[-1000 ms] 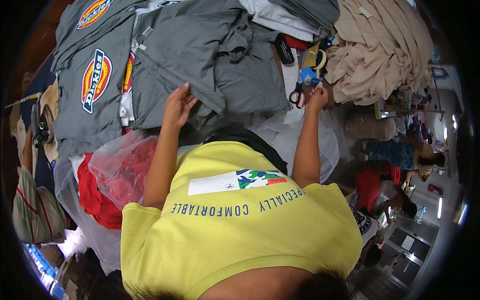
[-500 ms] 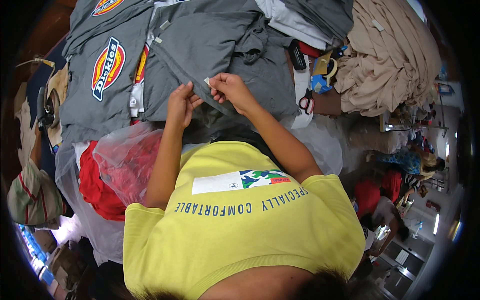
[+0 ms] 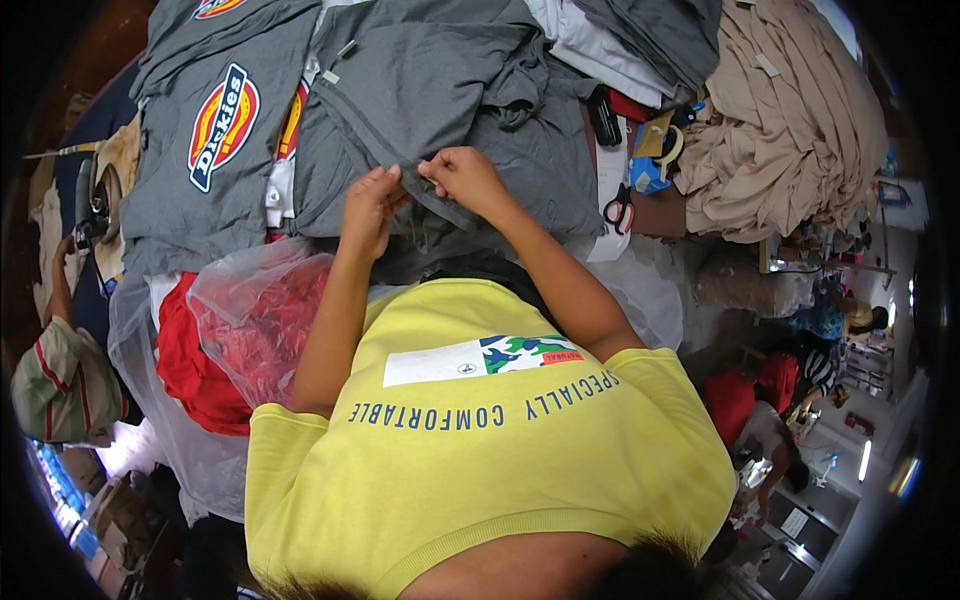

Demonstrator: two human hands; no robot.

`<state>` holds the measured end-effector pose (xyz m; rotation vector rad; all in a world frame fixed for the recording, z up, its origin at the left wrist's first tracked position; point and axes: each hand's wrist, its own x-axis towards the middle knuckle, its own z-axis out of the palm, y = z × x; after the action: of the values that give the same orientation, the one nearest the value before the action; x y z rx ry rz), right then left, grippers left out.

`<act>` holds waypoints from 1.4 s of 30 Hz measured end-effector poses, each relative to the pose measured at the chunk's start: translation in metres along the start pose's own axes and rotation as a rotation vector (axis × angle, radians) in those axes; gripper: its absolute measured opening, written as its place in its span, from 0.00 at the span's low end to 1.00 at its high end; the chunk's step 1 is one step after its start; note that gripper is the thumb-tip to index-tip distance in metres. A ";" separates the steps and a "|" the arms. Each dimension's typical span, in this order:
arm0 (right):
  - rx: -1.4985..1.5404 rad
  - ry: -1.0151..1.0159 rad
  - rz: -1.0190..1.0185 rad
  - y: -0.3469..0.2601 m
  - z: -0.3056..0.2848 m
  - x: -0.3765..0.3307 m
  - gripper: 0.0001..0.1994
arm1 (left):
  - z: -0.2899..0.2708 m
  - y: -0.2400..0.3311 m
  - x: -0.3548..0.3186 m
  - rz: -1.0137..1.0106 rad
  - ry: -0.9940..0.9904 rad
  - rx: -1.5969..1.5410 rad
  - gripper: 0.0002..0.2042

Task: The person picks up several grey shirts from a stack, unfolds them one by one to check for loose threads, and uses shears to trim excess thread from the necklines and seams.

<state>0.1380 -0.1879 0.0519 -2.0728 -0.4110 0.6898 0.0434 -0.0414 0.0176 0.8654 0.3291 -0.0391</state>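
Head view: two bare hands pinch the ribbed edge of a grey garment on a crowded worktable.

Nearest is the person's yellow shirt (image 3: 480, 460); left of it a clear plastic bag (image 3: 255, 320) holds red fabric, with more red cloth (image 3: 190, 370) beneath it. Just beyond, the left hand (image 3: 370, 205) and right hand (image 3: 462, 180) sit close together, both with fingers closed on the band of the grey garment (image 3: 430, 90), which lies spread at the table's middle. Left of it lies a grey printed shirt (image 3: 215, 130). To the right lie red-handled scissors (image 3: 620, 208) near a tape roll (image 3: 668, 148); farther right sits a heap of beige cloth (image 3: 790, 130). At the far left edge another person's striped sleeve (image 3: 60, 380) shows.
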 end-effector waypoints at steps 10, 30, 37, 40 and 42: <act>-0.173 -0.088 0.101 -0.014 -0.019 0.002 0.19 | 0.025 0.014 -0.006 0.013 0.016 -0.096 0.08; -0.006 0.174 -0.320 0.032 -0.050 0.030 0.12 | 0.003 0.011 0.015 -0.034 -0.058 -0.249 0.12; -0.218 -0.024 -0.325 -0.023 -0.037 0.050 0.22 | 0.056 0.006 0.015 -0.030 -0.062 0.294 0.15; -0.019 0.233 -0.503 -0.028 -0.057 0.049 0.14 | 0.069 -0.026 0.017 0.174 -0.042 0.585 0.21; 0.355 0.281 -0.323 -0.039 -0.090 0.036 0.10 | 0.066 -0.055 0.019 0.372 -0.047 0.901 0.23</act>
<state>0.2200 -0.2064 0.1134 -1.6836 -0.4154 0.2505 0.0696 -0.1247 0.0110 1.8046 0.0864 0.1499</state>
